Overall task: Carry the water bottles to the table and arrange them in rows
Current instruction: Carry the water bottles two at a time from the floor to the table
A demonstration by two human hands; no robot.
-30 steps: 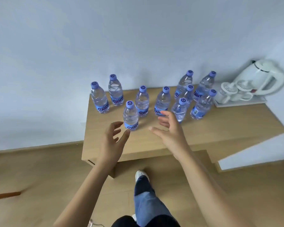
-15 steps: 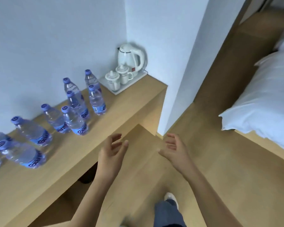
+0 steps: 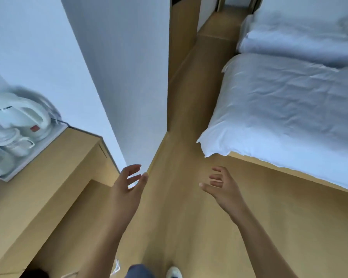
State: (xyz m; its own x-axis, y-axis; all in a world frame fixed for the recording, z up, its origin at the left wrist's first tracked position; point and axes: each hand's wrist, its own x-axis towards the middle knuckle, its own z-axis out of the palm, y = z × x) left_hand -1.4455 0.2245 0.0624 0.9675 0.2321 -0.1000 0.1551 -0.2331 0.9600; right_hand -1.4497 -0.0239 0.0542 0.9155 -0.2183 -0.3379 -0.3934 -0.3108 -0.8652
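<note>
a: well, biggest thing first: the bed (image 3: pixel 285 109) fills the right side, with the wooden floor (image 3: pixel 181 217) running between it and the table (image 3: pixel 54 173) at left.

b: any water bottles?

a: none in view. wherever they are, it's out of frame.

b: risks?

a: my guess is the narrow gap. striding through it, a leg could clip the bed corner or the table edge, more so later with both arms loaded.

b: containers?

a: a white tray (image 3: pixel 31 157) on the table's far end holds a kettle (image 3: pixel 18 115) and some lidded white cups (image 3: pixel 12 141), blurred, contents unseen.

b: and the hands?

a: left hand (image 3: pixel 127 183) and right hand (image 3: pixel 221 185) are both out front over the floor, fingers spread and loosely bent, holding nothing.
</note>
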